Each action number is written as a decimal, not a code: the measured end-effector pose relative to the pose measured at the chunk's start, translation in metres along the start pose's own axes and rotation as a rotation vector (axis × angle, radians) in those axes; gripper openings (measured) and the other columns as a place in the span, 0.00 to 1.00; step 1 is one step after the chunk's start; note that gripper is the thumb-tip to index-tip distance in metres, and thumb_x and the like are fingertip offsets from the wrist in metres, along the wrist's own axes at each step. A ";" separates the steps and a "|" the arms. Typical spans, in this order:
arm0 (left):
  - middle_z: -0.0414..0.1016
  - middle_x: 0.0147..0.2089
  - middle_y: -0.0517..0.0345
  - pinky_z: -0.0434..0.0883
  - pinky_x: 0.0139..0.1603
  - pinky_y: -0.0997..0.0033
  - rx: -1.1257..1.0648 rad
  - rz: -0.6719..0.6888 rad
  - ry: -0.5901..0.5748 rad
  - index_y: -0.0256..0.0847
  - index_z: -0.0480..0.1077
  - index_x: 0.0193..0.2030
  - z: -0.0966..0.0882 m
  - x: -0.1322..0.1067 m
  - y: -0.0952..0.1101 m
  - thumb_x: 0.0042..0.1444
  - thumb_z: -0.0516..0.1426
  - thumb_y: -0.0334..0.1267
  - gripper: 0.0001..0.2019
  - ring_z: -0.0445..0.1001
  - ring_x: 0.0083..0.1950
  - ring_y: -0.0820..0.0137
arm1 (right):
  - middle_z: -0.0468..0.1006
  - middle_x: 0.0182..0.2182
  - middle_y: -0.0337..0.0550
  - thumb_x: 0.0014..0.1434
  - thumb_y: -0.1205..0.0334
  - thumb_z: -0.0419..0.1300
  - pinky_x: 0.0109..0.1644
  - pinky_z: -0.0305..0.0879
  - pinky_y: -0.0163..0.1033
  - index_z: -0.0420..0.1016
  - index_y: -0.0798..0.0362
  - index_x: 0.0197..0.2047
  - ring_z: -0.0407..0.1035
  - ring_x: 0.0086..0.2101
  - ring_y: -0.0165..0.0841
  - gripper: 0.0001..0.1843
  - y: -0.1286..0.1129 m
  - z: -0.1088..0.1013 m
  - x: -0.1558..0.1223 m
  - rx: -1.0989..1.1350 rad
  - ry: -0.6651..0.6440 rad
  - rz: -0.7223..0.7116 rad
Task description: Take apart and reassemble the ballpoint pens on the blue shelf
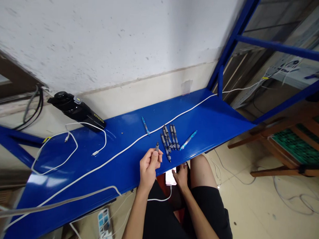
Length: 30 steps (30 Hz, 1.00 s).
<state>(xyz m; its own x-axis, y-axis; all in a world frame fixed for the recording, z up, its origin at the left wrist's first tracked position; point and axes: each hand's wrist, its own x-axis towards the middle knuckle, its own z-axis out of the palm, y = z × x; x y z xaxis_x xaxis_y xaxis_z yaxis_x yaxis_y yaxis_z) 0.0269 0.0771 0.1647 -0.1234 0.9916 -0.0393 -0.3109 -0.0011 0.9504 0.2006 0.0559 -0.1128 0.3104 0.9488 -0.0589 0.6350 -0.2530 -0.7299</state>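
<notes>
My left hand (149, 164) is closed round a dark grey pen (157, 146), its tip end poking up above the fingers, over the front edge of the blue table (127, 153). Below that edge, at my lap, my right hand (181, 176) grips a phone (170, 177) with a lit white screen and a white cable plugged into its lower end. Several grey-black pens (171, 137) lie side by side on the table, just right of my left hand. A light blue pen (188, 140) rests to their right, and another blue pen (145, 125) lies farther back.
A black bottle (77, 109) leans against the wall at the left. One long white cable (127, 147) crosses the table, and a looped charging cable (76, 148) lies at the left. A power strip (105, 224) is below. Right stands a wooden chair (284, 155).
</notes>
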 end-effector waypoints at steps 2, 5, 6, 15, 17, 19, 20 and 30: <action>0.69 0.31 0.60 0.55 0.26 0.77 0.003 0.004 0.003 0.38 0.77 0.43 -0.001 0.000 -0.002 0.72 0.61 0.55 0.19 0.58 0.26 0.78 | 0.75 0.42 0.53 0.51 0.59 0.67 0.54 0.73 0.53 0.77 0.50 0.43 0.73 0.45 0.53 0.15 0.000 -0.001 0.000 0.004 0.003 0.002; 0.68 0.31 0.61 0.56 0.26 0.76 0.003 0.005 0.001 0.38 0.78 0.44 -0.002 0.000 -0.002 0.72 0.61 0.55 0.19 0.58 0.26 0.78 | 0.75 0.41 0.53 0.49 0.59 0.67 0.53 0.74 0.54 0.77 0.49 0.43 0.73 0.44 0.54 0.16 -0.002 -0.002 -0.001 0.014 0.005 0.004; 0.68 0.31 0.61 0.56 0.26 0.76 0.002 0.007 -0.001 0.38 0.78 0.44 -0.002 0.000 -0.002 0.72 0.61 0.55 0.19 0.58 0.26 0.78 | 0.75 0.42 0.53 0.48 0.59 0.67 0.53 0.74 0.54 0.77 0.49 0.43 0.73 0.44 0.54 0.16 -0.002 -0.002 -0.001 0.018 0.004 0.003; 0.70 0.32 0.59 0.58 0.29 0.74 0.052 0.049 -0.030 0.39 0.77 0.45 0.000 0.000 0.001 0.75 0.58 0.53 0.18 0.60 0.28 0.76 | 0.75 0.43 0.54 0.52 0.59 0.65 0.55 0.73 0.53 0.78 0.51 0.44 0.74 0.45 0.53 0.15 -0.003 -0.002 0.000 0.024 -0.001 0.014; 0.68 0.30 0.60 0.59 0.30 0.73 0.065 0.089 -0.017 0.39 0.76 0.46 0.000 0.001 0.001 0.76 0.56 0.54 0.19 0.60 0.29 0.74 | 0.75 0.42 0.54 0.52 0.59 0.66 0.54 0.73 0.53 0.78 0.52 0.45 0.74 0.45 0.53 0.16 -0.003 -0.001 0.000 0.025 -0.002 0.011; 0.66 0.28 0.61 0.60 0.32 0.72 0.076 0.115 0.000 0.40 0.76 0.46 0.001 0.001 0.001 0.76 0.56 0.55 0.20 0.61 0.30 0.73 | 0.76 0.43 0.54 0.52 0.59 0.66 0.54 0.73 0.52 0.78 0.52 0.45 0.74 0.45 0.52 0.16 -0.003 -0.002 0.000 0.027 -0.002 0.006; 0.66 0.28 0.62 0.61 0.33 0.72 0.081 0.119 0.007 0.40 0.76 0.46 0.001 0.001 0.001 0.76 0.56 0.55 0.20 0.61 0.30 0.72 | 0.76 0.43 0.54 0.52 0.58 0.67 0.54 0.74 0.52 0.79 0.52 0.44 0.74 0.45 0.52 0.15 -0.003 -0.002 0.000 0.029 -0.001 0.005; 0.70 0.31 0.59 0.65 0.34 0.72 0.181 0.085 0.016 0.40 0.78 0.42 0.001 0.001 0.005 0.74 0.58 0.57 0.21 0.67 0.33 0.71 | 0.79 0.37 0.55 0.60 0.50 0.61 0.46 0.74 0.48 0.81 0.54 0.34 0.74 0.36 0.46 0.15 0.000 -0.011 0.014 0.064 0.037 0.008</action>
<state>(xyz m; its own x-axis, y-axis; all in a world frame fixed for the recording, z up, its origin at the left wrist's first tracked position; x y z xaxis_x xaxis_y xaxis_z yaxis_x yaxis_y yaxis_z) 0.0262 0.0779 0.1697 -0.1570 0.9868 0.0401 -0.1249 -0.0601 0.9903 0.2126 0.0670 -0.1062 0.3421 0.9388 -0.0410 0.5863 -0.2473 -0.7714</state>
